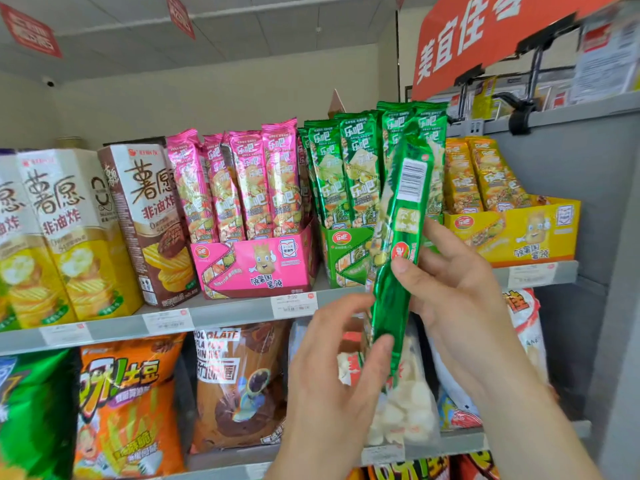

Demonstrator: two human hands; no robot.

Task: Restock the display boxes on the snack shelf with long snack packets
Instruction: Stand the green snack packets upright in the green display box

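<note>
Both hands are up in front of the snack shelf [225,315], and between them is one long green snack packet [401,237], tilted with its top leaning right and its barcode side facing us. The right hand [460,282] pinches it at the middle, thumb on the near face and fingers curled round behind. The left hand [332,368] grips the lower end, thumb laid across the foil; its fingers are blurred, so I can't say how they sit.

The packet hangs in the air just in front of the green display box [341,261], not inside it. That box is packed with upright green packets [346,168]. To its left, the pink display box [256,268] holds a row of pink packets [242,181], standing upright. To the right, the yellow display box [519,233] carries yellow packets [485,171], leaning back.

Far left on the same shelf stand tall chip cartons [69,237], with a brown carton [152,220] touching the pink box. Below, an orange snack bag [128,410] and a chocolate-coloured bag [239,386] sit side by side.
</note>
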